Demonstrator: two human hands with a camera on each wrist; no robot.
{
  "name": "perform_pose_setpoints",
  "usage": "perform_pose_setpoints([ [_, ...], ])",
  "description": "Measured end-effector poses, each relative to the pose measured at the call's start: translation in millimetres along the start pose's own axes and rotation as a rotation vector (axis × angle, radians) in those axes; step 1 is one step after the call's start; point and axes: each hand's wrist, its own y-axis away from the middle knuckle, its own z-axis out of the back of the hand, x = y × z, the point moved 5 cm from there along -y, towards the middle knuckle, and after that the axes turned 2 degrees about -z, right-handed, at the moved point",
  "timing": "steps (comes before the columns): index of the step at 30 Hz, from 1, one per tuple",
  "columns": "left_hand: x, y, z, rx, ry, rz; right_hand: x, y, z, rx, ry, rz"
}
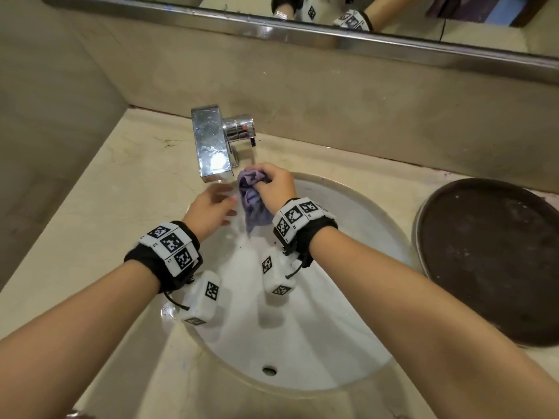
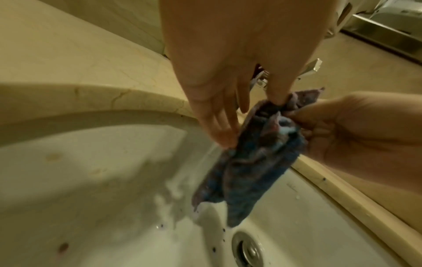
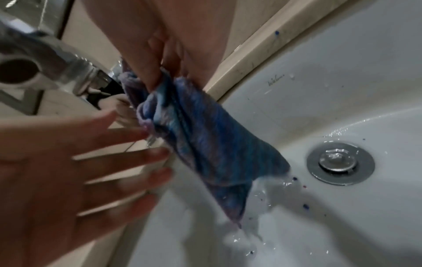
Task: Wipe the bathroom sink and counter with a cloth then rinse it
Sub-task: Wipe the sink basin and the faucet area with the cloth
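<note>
A wet purple-blue cloth (image 1: 253, 204) hangs under the chrome faucet (image 1: 211, 143) spout, over the white sink (image 1: 363, 213). My right hand (image 1: 266, 184) grips its bunched top, fingers curled round it. My left hand (image 1: 228, 207) is beside the cloth with straight, spread fingers, the tips touching its left side. In the left wrist view the left hand (image 2: 228, 130) meets the cloth (image 2: 251, 162) and the right hand (image 2: 303, 122) pinches it. In the right wrist view water streams off the low end of the cloth (image 3: 200, 140) near the drain (image 3: 340, 163); the left hand (image 3: 157, 159) is blurred.
A beige marble counter (image 1: 115, 189) surrounds the basin. A round dark brown tray (image 1: 490, 261) lies on the counter at the right. The backsplash and a mirror edge (image 1: 302, 34) rise behind the faucet. An overflow hole (image 1: 269, 371) sits at the basin's near side.
</note>
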Motion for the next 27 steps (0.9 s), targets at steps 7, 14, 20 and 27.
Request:
perform_pose_setpoints([
  [7,-23,1,-36,0.029,0.080,0.032,11,10,30,0.036,-0.299,-0.059],
  [14,-40,-9,-65,0.194,-0.043,0.034,-7,4,86,-0.289,-0.271,-0.046],
  [20,-35,-19,-68,0.142,-0.145,0.061,-23,-12,100,-0.386,-0.222,-0.053],
  [27,-29,-49,-51,-0.251,0.512,0.152,-21,-12,84,-0.149,-0.076,-0.087],
])
